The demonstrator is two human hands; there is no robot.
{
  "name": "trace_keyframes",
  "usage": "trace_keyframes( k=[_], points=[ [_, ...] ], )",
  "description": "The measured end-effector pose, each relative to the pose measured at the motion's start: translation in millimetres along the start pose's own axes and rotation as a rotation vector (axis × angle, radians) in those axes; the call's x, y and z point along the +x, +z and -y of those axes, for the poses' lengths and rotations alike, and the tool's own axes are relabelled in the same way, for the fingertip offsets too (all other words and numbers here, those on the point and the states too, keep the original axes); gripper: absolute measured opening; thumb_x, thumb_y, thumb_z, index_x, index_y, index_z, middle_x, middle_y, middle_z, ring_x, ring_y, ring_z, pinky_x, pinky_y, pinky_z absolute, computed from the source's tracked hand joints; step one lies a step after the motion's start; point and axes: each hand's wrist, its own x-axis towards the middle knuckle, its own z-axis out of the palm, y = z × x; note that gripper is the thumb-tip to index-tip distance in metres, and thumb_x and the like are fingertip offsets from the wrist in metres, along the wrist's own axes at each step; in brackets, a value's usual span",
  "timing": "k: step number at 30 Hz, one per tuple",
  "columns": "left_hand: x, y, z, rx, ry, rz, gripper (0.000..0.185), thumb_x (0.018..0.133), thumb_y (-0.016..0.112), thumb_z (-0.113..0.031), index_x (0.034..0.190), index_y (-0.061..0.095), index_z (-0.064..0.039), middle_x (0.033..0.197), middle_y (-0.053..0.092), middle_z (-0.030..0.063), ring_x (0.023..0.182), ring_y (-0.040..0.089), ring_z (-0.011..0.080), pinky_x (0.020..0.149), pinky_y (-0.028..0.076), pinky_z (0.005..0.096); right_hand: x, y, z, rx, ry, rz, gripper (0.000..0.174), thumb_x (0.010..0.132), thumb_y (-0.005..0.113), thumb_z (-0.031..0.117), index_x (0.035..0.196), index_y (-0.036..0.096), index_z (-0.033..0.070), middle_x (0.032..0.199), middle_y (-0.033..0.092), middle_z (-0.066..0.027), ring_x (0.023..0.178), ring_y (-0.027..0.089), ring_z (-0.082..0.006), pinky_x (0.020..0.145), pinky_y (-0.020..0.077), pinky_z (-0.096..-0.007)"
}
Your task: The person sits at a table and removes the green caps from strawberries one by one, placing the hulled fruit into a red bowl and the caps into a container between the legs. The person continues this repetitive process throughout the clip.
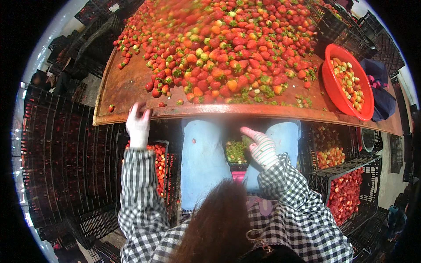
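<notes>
A large heap of strawberries [230, 56], many with green leaves, covers the wooden table [131, 87] before me. My left hand [138, 123], in a pale glove, is at the table's near edge on the left, fingers spread and a little blurred, with nothing seen between them. A lone strawberry [111, 108] lies on the board to its left. My right hand [262, 146], in a striped glove with bare pink fingertips, is over my lap below the table edge; whether it holds something small cannot be made out. Green leaf trimmings [236, 151] lie between my knees.
A red plastic basin [370, 102] of pale-ended strawberries stands on the table's right. Below left is a black crate [169, 171] with strawberries; below right, another crate [345, 164] holds red ones. Stacked black crates [65, 157] rise on the left. A person [41, 80] is partly visible far left.
</notes>
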Motion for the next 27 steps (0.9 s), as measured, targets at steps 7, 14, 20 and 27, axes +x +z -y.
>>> trace_keyframes(
  k=[7, 14, 20, 27],
  points=[
    [32.6, 37.5, -31.9, -0.017, -0.039, -0.004, 0.027, 0.079, 0.07, -0.009, 0.103, 0.061, -0.006, 0.089, 0.065, 0.0073, 0.081, 0.063, 0.0172, 0.076, 0.05, 0.0286, 10.7, -19.3, 32.2, 0.56, -0.092, 0.179, 0.059, 0.075, 0.045, -0.001, 0.132, 0.054, 0.012, 0.118, 0.063, -0.0146, 0.103, 0.061, -0.0229, 0.091, 0.0476, -0.0327],
    [-68.5, 26.1, -129.3, -0.814, -0.251, 0.387, 0.047, 0.091, 0.061, -0.041, 0.113, 0.06, 0.0, 0.083, 0.062, 0.0006, 0.069, 0.053, 0.006, 0.061, 0.041, 0.0191, 30.7, 0.0, 116.3, 1.068, -0.375, 0.136, 0.051, 0.074, 0.042, -0.012, 0.12, 0.061, -0.001, 0.118, 0.063, -0.0119, 0.113, 0.058, -0.0176, 0.099, 0.0433, -0.0284],
    [-91.6, 26.8, -151.8, -0.751, -0.199, 0.294, 0.026, 0.093, 0.054, -0.013, 0.112, 0.064, 0.002, 0.078, 0.06, -0.0001, 0.073, 0.054, 0.0075, 0.069, 0.046, 0.0228, 26.6, 9.0, 133.7, 0.562, -0.616, -0.162, 0.042, 0.077, 0.048, -0.008, 0.109, 0.068, 0.01, 0.091, 0.063, -0.0149, 0.09, 0.063, -0.0328, 0.08, 0.0492, -0.0325],
    [-57.1, 20.9, -96.0, -1.326, -0.45, 0.151, 0.053, 0.088, 0.064, -0.043, 0.111, 0.057, 0.005, 0.081, 0.063, 0.0102, 0.067, 0.057, 0.0129, 0.059, 0.046, 0.0254, 20.6, 3.7, 84.8, 0.983, -0.114, 0.131, 0.054, 0.071, 0.036, -0.012, 0.119, 0.059, -0.004, 0.118, 0.062, -0.015, 0.11, 0.06, -0.0211, 0.1, 0.0432, -0.0293]
  ],
)
